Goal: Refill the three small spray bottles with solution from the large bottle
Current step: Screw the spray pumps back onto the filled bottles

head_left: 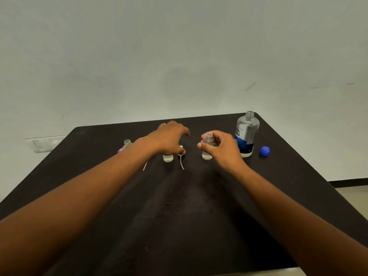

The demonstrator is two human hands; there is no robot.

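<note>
Right hand (pixel 221 150) is curled round the right small bottle (pixel 207 148), thumb on its near-left side, fingers behind it. Neck is open, no sprayer on. It sits centre-right on the dark table (pixel 179 216), or just off it; can't tell which from this angle.

Left hand (pixel 169 139) is arched over the middle small bottle (pixel 168 157), fingers spread and bent, holding nothing. Thumb tip is just beside a white sprayer head (pixel 181 151) with its dip tube (pixel 181 164) lying toward me. A second tube end (pixel 145 166) pokes out from under my left forearm.

Third small bottle (pixel 127 143) is far left, open neck, something pink (pixel 120 150) beside it. Large bottle (pixel 247 134) stands upright at far right, uncapped, liquid in it, just behind my right hand. Its blue cap (pixel 265 151) is on the table to its right.

Looks like caps are off and all three small bottles hold some liquid; whether they're full I can't judge.

Risks:
- Large bottle is open, tall and close behind my right knuckles. Pulling the hand back carelessly could knock it over and spill.
- Small necks are narrow; pouring straight from the wide mouth will probably overshoot.
- Left forearm is over a loose tube; a sweep could drag it off or tip the open middle bottle.
- Clear, light bottles; a squeeze may slop liquid out.
</note>
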